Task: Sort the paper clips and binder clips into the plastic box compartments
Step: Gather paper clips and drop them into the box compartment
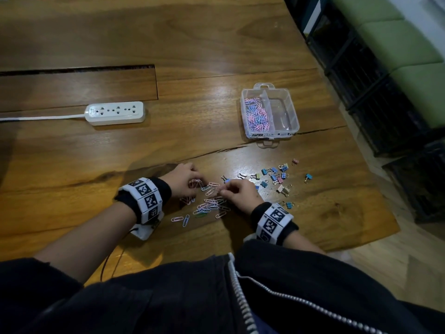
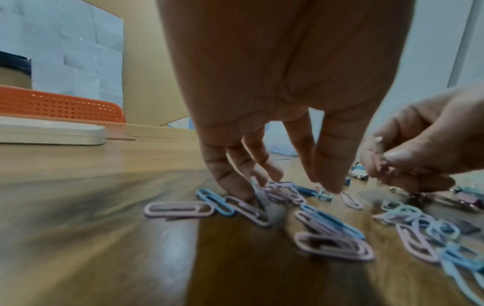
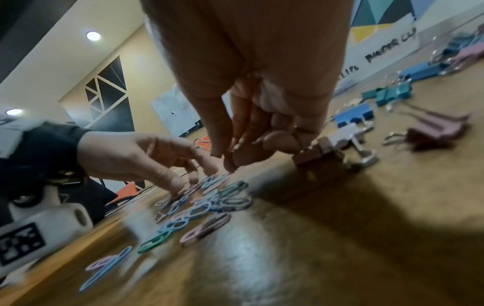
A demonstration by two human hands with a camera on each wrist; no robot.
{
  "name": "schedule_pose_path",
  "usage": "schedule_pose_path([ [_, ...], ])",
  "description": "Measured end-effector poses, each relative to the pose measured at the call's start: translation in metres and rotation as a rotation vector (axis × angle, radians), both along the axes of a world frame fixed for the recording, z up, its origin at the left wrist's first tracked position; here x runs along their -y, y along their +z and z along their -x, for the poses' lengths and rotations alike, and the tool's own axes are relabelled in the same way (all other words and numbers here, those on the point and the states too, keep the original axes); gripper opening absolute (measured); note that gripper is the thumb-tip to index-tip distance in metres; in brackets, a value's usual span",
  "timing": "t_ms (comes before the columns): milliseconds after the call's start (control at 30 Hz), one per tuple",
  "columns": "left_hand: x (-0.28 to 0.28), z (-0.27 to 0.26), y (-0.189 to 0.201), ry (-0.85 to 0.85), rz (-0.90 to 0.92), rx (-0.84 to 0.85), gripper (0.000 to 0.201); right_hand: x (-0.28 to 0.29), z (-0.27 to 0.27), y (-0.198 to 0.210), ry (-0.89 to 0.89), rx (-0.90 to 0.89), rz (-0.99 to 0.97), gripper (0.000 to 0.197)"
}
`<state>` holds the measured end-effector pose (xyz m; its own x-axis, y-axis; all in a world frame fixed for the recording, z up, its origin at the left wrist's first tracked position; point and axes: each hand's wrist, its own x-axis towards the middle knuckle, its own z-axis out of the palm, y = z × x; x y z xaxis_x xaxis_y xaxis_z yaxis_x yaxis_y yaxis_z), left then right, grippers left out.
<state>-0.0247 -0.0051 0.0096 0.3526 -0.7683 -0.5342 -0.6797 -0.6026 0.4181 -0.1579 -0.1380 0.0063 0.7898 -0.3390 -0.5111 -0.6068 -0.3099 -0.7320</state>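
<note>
Pink and blue paper clips lie in a loose pile on the wooden table between my hands. Colored binder clips are scattered to the right of the pile. My left hand reaches down with its fingers spread and their tips on the clips; a blue clip is tipped up against one finger. My right hand pinches a few pink paper clips between thumb and fingers. The clear plastic box stands farther back; its left compartment holds paper clips and its right compartment is bare.
A white power strip with its cord lies at the back left beside a dark slot in the table. The table's edge curves close on the right, with black crates beyond. An orange basket is in the left wrist view.
</note>
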Motion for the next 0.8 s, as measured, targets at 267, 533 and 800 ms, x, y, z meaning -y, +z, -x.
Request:
schedule_pose_path([
  [267, -0.013, 0.012, 0.004, 0.111, 0.060, -0.117, 0.038, 0.029, 0.005, 0.000, -0.255, 0.045, 0.203, 0.012],
  [533, -0.039, 0.009, -0.004, 0.303, -0.093, 0.090, 0.066, -0.004, 0.019, -0.006, 0.246, 0.053, 0.171, 0.028],
  [800, -0.039, 0.046, -0.008, 0.154, 0.016, -0.003, 0.071, -0.004, 0.010, -0.016, 0.190, 0.080, 0.335, 0.039],
])
